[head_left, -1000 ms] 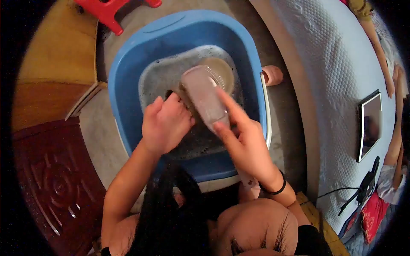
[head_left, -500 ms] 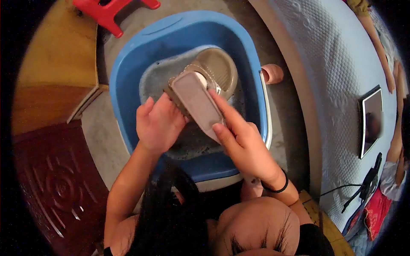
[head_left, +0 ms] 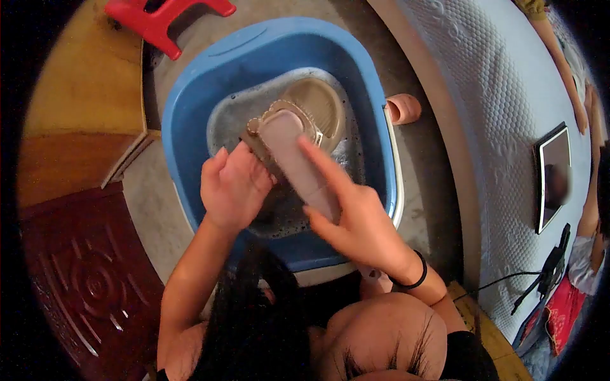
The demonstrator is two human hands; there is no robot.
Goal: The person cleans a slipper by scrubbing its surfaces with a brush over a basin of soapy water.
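Note:
A beige-brown slipper [head_left: 311, 108] with a scalloped, stitched strap is over the water in a blue tub [head_left: 181, 127]. My left hand [head_left: 235, 184] holds it at its near left edge, with the fingertips hidden beneath it. My right hand [head_left: 359, 216] grips a pale pinkish-grey scrubbing brush [head_left: 298, 162] between the thumb and fingers. The brush lies over the slipper, flat back up, and hides part of the sole; its bristles are out of sight. Both the brush and my right fingers are slightly blurred.
A red plastic stool [head_left: 159, 25] stands beyond the tub at upper left. A pink slipper [head_left: 403, 109] is on the floor at right. Along the right runs a white quilted mattress [head_left: 489, 159] with a tablet [head_left: 554, 178] and another person's arm [head_left: 559, 63]. Wooden furniture [head_left: 82, 108] is at left.
The brush and my right hand have shifted a little down, exposing more of the strap. The slipper has tilted slightly, and my left hand keeps nearly the same place.

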